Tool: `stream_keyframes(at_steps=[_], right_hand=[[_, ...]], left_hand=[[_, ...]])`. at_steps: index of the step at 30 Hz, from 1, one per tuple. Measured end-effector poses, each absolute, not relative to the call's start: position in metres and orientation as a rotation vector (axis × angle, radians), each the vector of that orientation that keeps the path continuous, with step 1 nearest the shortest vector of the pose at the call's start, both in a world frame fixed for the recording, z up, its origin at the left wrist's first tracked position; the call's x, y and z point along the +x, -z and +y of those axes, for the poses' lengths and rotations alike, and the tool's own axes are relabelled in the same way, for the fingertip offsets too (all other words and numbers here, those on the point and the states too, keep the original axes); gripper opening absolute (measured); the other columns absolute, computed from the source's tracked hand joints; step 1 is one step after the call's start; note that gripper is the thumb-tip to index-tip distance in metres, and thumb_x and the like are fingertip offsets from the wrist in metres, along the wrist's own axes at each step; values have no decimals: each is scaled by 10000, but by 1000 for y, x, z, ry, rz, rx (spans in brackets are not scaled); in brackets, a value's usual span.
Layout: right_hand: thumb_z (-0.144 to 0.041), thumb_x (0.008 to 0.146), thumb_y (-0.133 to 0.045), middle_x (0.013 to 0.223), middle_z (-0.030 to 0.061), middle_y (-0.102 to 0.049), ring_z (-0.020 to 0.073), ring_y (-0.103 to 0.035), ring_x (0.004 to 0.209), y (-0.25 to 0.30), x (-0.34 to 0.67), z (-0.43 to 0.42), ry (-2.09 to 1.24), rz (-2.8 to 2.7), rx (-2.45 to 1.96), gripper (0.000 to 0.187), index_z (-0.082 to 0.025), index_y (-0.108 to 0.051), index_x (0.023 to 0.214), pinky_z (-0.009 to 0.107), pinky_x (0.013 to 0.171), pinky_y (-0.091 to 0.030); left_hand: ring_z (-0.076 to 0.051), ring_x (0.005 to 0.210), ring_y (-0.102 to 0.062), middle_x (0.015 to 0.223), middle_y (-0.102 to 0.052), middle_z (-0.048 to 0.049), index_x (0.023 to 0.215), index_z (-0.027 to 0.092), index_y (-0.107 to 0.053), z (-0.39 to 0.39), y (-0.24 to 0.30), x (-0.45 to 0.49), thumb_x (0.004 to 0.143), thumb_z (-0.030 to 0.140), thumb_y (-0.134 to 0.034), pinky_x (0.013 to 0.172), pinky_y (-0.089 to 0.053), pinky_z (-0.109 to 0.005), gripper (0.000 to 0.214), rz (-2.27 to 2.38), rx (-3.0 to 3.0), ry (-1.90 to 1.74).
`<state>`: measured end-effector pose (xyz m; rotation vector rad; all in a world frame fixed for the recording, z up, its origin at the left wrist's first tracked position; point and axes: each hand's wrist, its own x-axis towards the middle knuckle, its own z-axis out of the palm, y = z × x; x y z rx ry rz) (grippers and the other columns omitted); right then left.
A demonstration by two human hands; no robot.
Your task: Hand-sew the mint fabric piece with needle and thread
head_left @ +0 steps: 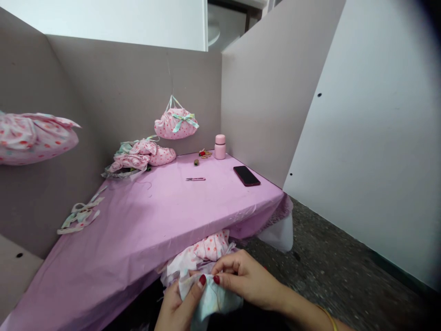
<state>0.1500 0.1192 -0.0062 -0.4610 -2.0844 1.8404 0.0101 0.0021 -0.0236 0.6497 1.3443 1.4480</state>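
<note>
A mint-and-white cloth (213, 296) is held between the hands at the near edge of a table, low in the view. It is gathered into soft, crumpled folds; its long axis runs roughly across the view, with the lower part sagging toward the bottom of the frame. A pink spotted cloth (206, 250) is bunched just behind it, against the table edge. The left hand (175, 308) is raised from below, with its thumb (199, 287) pressed onto the cloth, and the other fingers are hidden behind the folds. The right hand (248, 278) comes in from the right, its fingers (229, 266) curled over the top edge and pinching the cloth close to the left thumb. A gold bangle (327, 319) is worn on the right wrist, and the nails are painted red. On the pink-covered table (148, 230) lie scissors (195, 179), a spool (196, 162), a black phone (246, 175) and a pink flask (220, 147), whose surface shows no readable writing. A spotted pouch (176, 123) hangs above a heap of pink fabric (138, 158), and trim strips (80, 216) lie at the left edge.
</note>
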Motion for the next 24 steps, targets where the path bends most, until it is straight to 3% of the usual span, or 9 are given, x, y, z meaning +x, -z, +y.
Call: stream_keyframes(at_steps=[6,10,16,24], right_hand=[[-491,786,-613,531,-61,-379,57,-270,489,11,149,122,-1911,-2033,-403,401,-96,-680,779,189,446,-192],[-523,776,-612,563,-47,-424,67,-305,519,10,149,123,-1942,-2025,-381,423,-107,-689,776,199,478,-221],[-514,801,-589,597,-36,-460,80,-345,556,8,151,124,-1913,-2067,-350,412,-116,-694,792,208,521,-262],[-496,815,-584,562,-63,-382,64,-287,497,11,148,116,-1911,-2022,-416,376,-123,-599,768,185,461,-215]], left_hand=[[-175,637,-515,638,-585,-7,701,158,-672,4,32,13,659,448,-733,609,-419,-270,299,1331,590,-1494],[-181,652,-507,640,-571,-9,680,156,-666,4,38,14,666,459,-721,617,-414,-275,308,1318,613,-1496],[-175,633,-506,648,-579,-12,708,157,-669,4,42,14,680,449,-713,629,-427,-286,297,1335,625,-1509],[-190,652,-526,680,-622,-29,741,158,-678,3,40,15,658,474,-722,623,-424,-280,330,1358,614,-1521]])
